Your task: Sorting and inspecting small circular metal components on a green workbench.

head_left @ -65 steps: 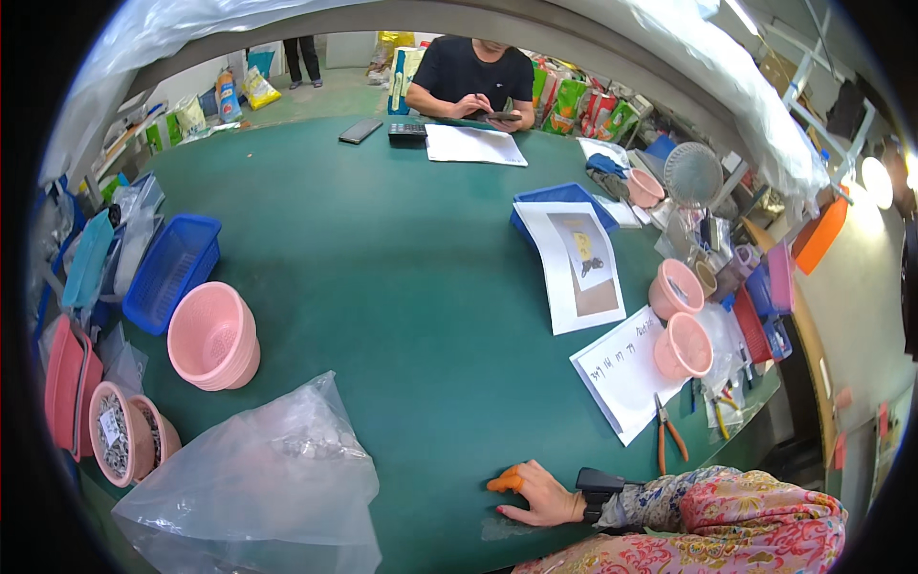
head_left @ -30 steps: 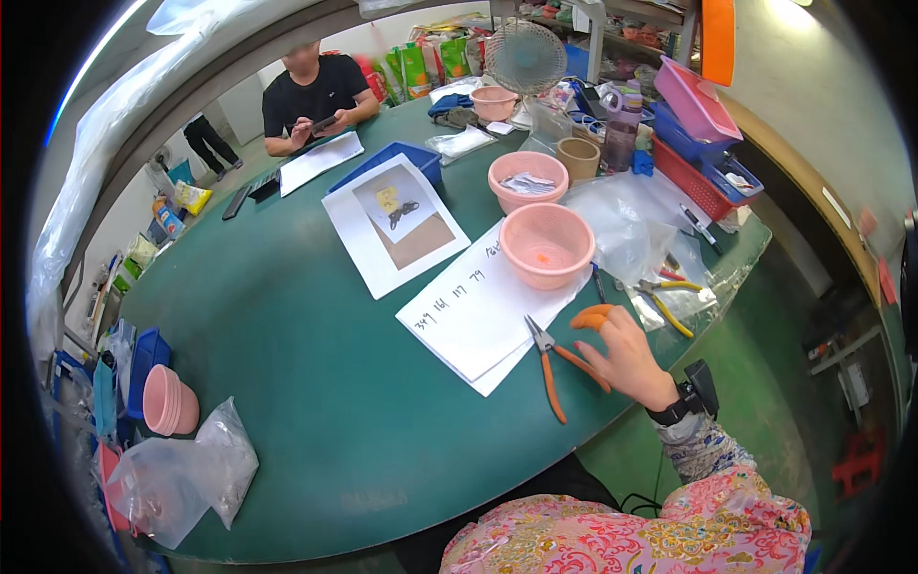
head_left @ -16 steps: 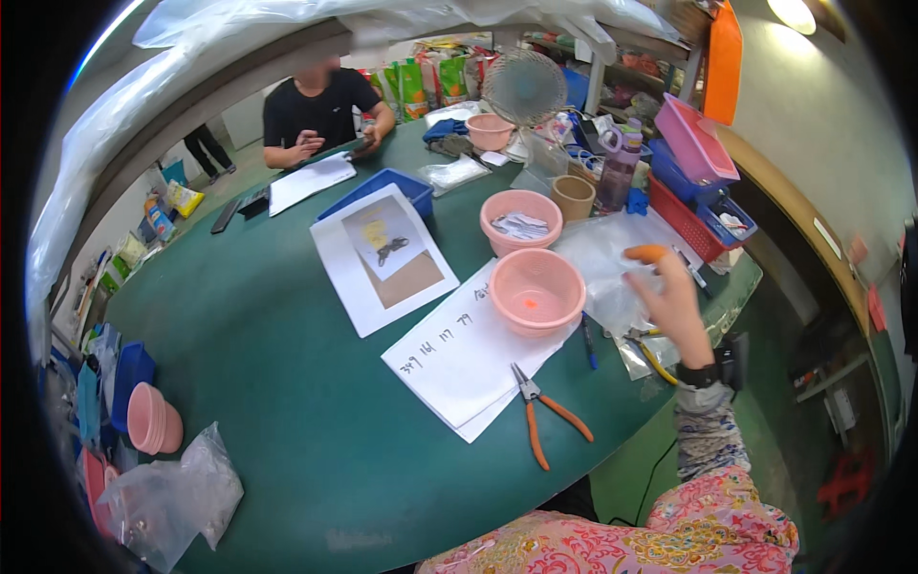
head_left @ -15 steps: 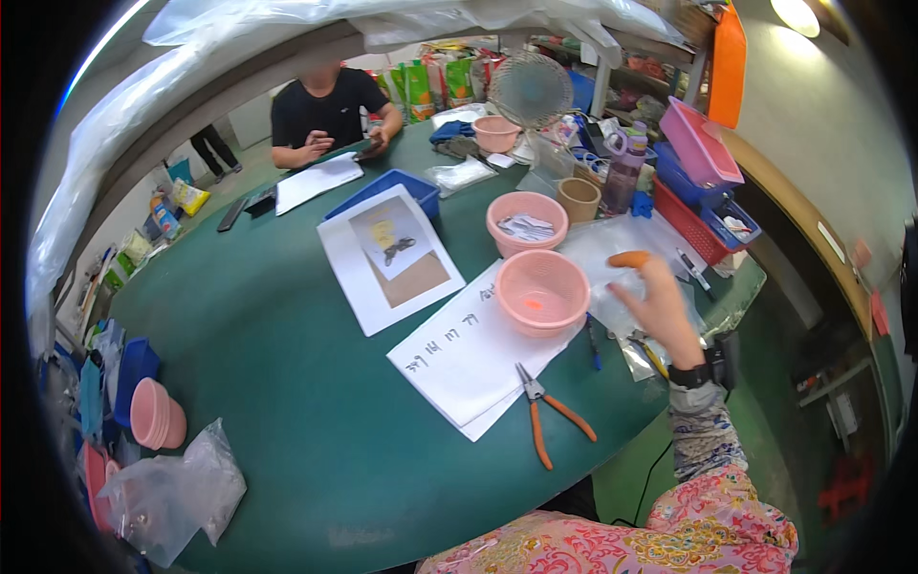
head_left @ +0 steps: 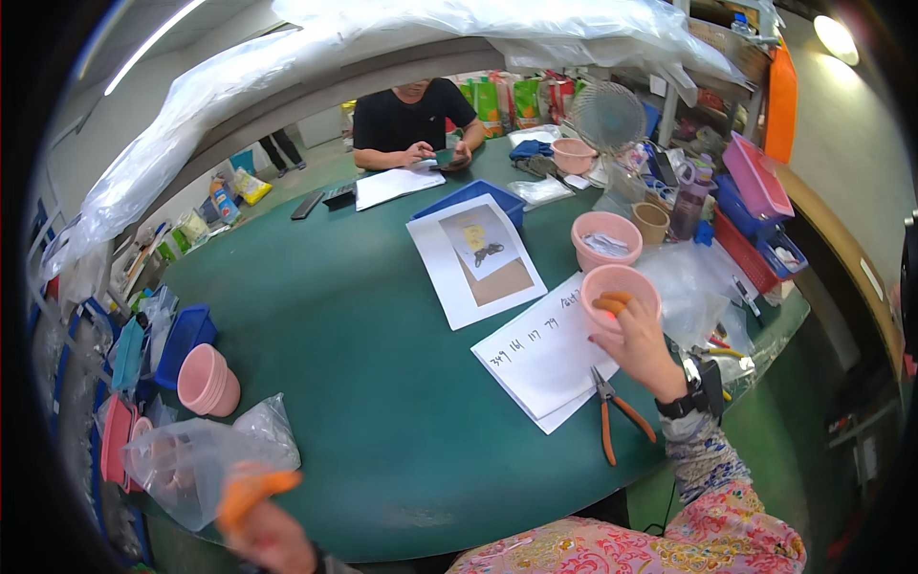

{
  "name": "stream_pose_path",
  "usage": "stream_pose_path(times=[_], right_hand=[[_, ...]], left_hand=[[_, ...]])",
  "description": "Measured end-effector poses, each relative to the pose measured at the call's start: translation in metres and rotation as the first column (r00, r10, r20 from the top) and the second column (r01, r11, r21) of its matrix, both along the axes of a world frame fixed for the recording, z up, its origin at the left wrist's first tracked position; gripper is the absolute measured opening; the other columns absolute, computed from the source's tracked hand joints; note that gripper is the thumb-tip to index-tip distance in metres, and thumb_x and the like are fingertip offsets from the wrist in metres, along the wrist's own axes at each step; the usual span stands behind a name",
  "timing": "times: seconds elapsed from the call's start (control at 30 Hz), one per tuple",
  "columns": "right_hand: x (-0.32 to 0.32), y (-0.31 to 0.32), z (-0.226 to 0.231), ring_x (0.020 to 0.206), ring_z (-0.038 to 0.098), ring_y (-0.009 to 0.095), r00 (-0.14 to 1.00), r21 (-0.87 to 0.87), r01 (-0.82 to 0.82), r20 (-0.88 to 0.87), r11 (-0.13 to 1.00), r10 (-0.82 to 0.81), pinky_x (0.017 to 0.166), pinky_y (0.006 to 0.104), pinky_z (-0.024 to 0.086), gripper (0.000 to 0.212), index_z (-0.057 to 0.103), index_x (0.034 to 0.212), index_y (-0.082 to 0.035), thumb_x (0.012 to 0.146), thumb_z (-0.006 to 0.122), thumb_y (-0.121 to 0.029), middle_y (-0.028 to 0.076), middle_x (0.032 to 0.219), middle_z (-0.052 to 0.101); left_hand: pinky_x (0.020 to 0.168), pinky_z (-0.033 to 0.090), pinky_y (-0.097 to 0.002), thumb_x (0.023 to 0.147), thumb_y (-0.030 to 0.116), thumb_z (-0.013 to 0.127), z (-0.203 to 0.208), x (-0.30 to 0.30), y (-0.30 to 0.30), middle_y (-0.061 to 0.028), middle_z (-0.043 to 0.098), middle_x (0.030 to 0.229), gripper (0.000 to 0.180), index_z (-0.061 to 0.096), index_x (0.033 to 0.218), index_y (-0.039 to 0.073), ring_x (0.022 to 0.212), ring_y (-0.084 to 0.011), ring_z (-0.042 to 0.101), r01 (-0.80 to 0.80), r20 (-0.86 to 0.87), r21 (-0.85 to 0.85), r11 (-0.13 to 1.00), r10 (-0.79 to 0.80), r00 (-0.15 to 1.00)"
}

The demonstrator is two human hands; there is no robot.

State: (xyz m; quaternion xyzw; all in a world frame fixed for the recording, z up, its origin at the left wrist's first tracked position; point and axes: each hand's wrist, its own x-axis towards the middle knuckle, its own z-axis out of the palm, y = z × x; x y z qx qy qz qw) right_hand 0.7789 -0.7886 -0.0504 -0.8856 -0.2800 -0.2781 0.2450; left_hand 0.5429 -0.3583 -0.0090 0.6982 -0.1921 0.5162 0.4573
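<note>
Where the right hand (head_left: 641, 346) reaches over its near rim, one pink bowl (head_left: 622, 278) stands upright at the corner of some white sheets (head_left: 532, 371). Right hand: fingers dipped into the bowl, loosely curled, orange finger covers (head_left: 613, 300) on the tips; whether anything is pinched, cannot tell. Left hand (head_left: 266, 528): well apart from the right, blurred, orange-covered as well; spread and grip cannot be told.

Near the left hand, just beyond it: one clear plastic bag (head_left: 182, 469), contents unclear. Farther beyond that hand: one stack of pink bowls (head_left: 212, 385).

Nearer the body than the right hand, slightly left: one pair of pliers (head_left: 606, 394), orange handles, slightly parted. Left of the right hand and farther off: one printed photo sheet (head_left: 488, 263), overlapping a blue basket (head_left: 509, 196). Beyond the right hand: a second pink bowl (head_left: 589, 253), holding white slips. Right of it: one brown roll (head_left: 649, 226).
</note>
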Motion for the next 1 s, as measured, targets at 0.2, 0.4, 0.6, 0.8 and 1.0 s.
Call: stream_pose_path(times=[0.2, 0.4, 0.6, 0.8, 1.0], right_hand=[[0.008, -0.056, -0.005, 0.120, 0.047, 0.033, 0.978, -0.186, 0.192, -0.039, 0.964, -0.203, 0.100, 0.0425, 0.039, 0.058, 0.059, 0.119, -0.007, 0.067, 0.080, -0.022, 0.013, 0.121, 0.055], [0.021, -0.066, -0.024, 0.118, 0.049, 0.029, 0.978, -0.269, 0.141, -0.111, 0.953, -0.176, 0.103, 0.0422, 0.036, 0.047, 0.064, 0.112, -0.011, 0.069, 0.079, -0.020, 0.009, 0.114, 0.058], [0.027, -0.074, -0.041, 0.112, 0.053, 0.024, 0.979, -0.391, 0.137, -0.090, 0.910, -0.186, 0.107, 0.0532, 0.029, 0.021, 0.069, 0.092, -0.012, 0.072, 0.074, -0.016, 0.002, 0.097, 0.064], [0.015, -0.087, -0.014, 0.111, 0.055, 0.025, 0.970, -0.325, 0.236, 0.028, 0.916, -0.240, 0.107, 0.0575, 0.028, 0.016, 0.067, 0.086, -0.010, 0.072, 0.073, -0.015, 0.004, 0.092, 0.065], [0.016, -0.122, -0.004, 0.111, 0.055, 0.027, 0.927, -0.308, 0.372, 0.077, 0.876, -0.367, 0.105, 0.0581, 0.030, 0.015, 0.065, 0.084, -0.009, 0.073, 0.073, -0.018, 0.005, 0.092, 0.064]], left_hand=[[0.080, 0.048, -0.0339, 0.093, 0.025, 0.053, -0.069, 0.068, -0.033, -0.0164, 0.069, 0.092, 0.037, 0.061, 0.113, -0.005, 0.082, -0.0202, 0.062, 0.066, -0.585, -0.189, 0.980, -0.166, 0.794], [0.081, 0.049, -0.0327, 0.095, 0.016, 0.050, -0.117, 0.077, -0.026, -0.0169, 0.069, 0.092, 0.031, 0.061, 0.113, -0.006, 0.085, -0.0200, 0.063, 0.008, -0.674, -0.316, 0.949, -0.231, 0.702], [0.082, 0.049, -0.0316, 0.096, 0.010, 0.051, -0.126, 0.078, -0.031, -0.0164, 0.069, 0.095, 0.025, 0.061, 0.113, -0.006, 0.088, -0.0189, 0.064, -0.030, -0.689, -0.386, 0.922, -0.267, 0.674], [0.084, 0.049, -0.0314, 0.093, 0.007, 0.055, -0.108, 0.077, -0.067, -0.0126, 0.069, 0.097, 0.021, 0.065, 0.108, -0.004, 0.090, -0.0187, 0.063, 0.019, -0.743, -0.348, 0.937, -0.288, 0.605], [0.103, 0.040, -0.0410, 0.078, 0.012, 0.071, -0.101, 0.100, -0.153, -0.0147, 0.054, 0.134, 0.040, 0.063, 0.117, 0.006, 0.123, -0.0330, 0.051, 0.368, -0.762, 0.135, 0.920, -0.141, 0.632]])
